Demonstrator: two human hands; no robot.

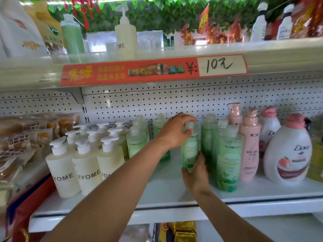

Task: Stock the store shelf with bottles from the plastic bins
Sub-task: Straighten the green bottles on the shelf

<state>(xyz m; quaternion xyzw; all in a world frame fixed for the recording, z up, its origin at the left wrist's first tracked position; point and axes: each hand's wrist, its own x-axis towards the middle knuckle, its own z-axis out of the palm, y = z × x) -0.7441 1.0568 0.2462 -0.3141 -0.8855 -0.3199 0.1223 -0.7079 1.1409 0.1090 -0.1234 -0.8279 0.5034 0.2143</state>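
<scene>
A green bottle with a clear cap stands upright on the white shelf, in a gap between other green bottles. My left hand grips it around the cap and neck from above. My right hand cups its lower part from the front right. More green bottles stand to its right, and others to its left. The plastic bins are out of view.
Several pale ZYOME pump bottles fill the shelf's left. Pink bottles and white Dove bottles stand at the right. Packaged snacks lie far left. An upper shelf with a red price strip hangs overhead.
</scene>
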